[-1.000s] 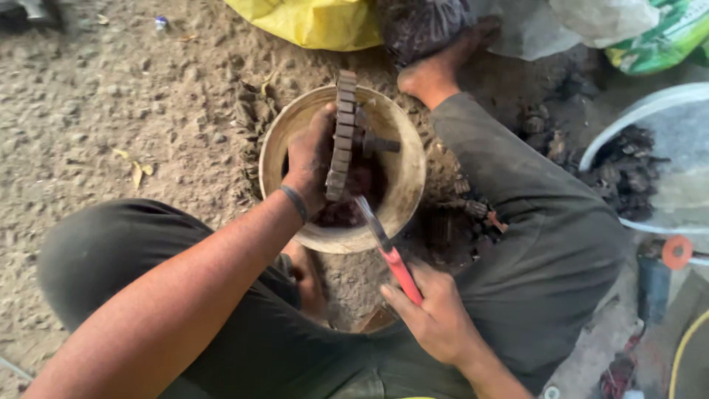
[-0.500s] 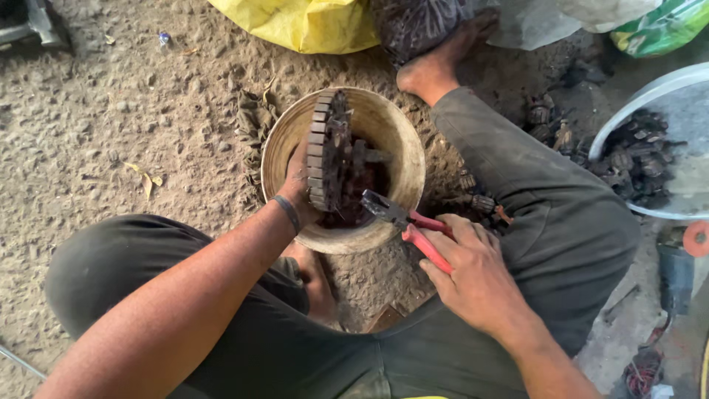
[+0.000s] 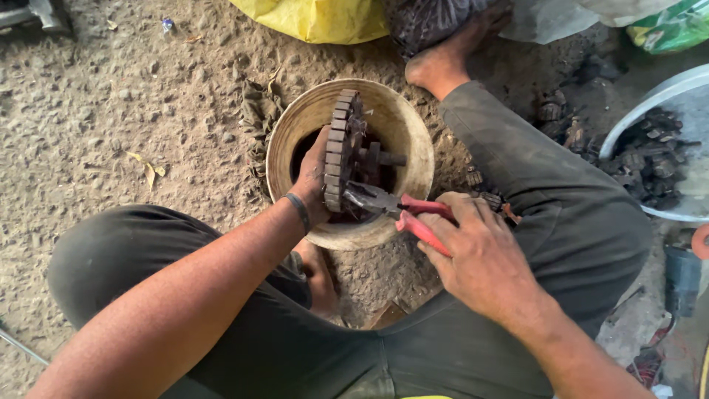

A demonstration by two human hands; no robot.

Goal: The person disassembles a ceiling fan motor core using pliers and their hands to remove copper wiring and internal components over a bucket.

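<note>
A dirty toothed gear (image 3: 340,148) with a short shaft stands on edge inside a tan bowl (image 3: 402,129) on the ground between my knees. My left hand (image 3: 314,181) grips the gear from its left side, a dark band on the wrist. My right hand (image 3: 480,255) is closed around the red handles of a pair of pliers (image 3: 391,207). The plier jaws reach into the bowl and touch the lower part of the gear beside the shaft. Dark oily liquid lies in the bottom of the bowl.
I sit cross-legged in dark trousers on rough gritty ground, one bare foot (image 3: 439,63) beyond the bowl. A pale basin (image 3: 642,103) with several greasy metal parts stands at the right. A yellow bag (image 3: 317,18) and other sacks lie at the top.
The gear has been turned from a tilted hold above the bowl to standing on edge inside it. My right hand swung the pliers round so the jaws now reach the gear's lower side.
</note>
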